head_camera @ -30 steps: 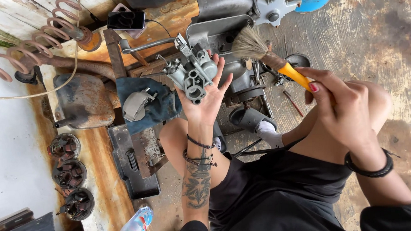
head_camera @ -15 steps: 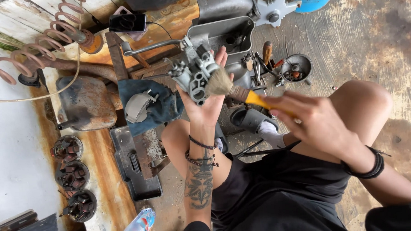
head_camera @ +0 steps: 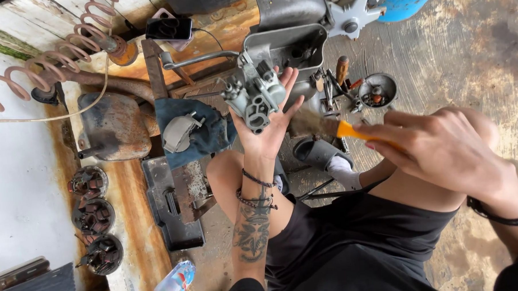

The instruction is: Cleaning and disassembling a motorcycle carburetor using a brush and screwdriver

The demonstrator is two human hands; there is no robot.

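Biggest thing here is the grey engine casing (head_camera: pixel 289 24) up top, sitting open on the concrete floor (head_camera: pixel 468 58) with a blue barrel (head_camera: pixel 406 0) just beside it. Left of that there's a rusty metal tank (head_camera: pixel 112 125) and a long rusty coil spring (head_camera: pixel 49 61) lying across the pale wooden board. A blue rag (head_camera: pixel 198 133) sits between the tank and the person's knee, with a small grey cover piece (head_camera: pixel 178 131) resting on it. Below the rag is a flat dark metal tray (head_camera: pixel 169 206).

Along the left edge, three round dirty clutch-looking parts (head_camera: pixel 92 217) are lined up in a row (hard to tell exactly what they are). A clear plastic bottle (head_camera: pixel 172 283) lies at the bottom edge. A little metal bowl (head_camera: pixel 377 89) full of small bits sits near the right hand, with a few tools just beside it.

Now the hands. The left hand (head_camera: pixel 267 128) is palm up, fingers spread and cupped around a grey carburetor (head_camera: pixel 254 97), holding it raised in front of the engine casing. The right hand (head_camera: pixel 443 147) is clenched around the orange handle of a brush (head_camera: pixel 327 125), its bristles pointing toward the carburetor, close to the left palm. Can't tell whether the bristles are actually touching the carb.
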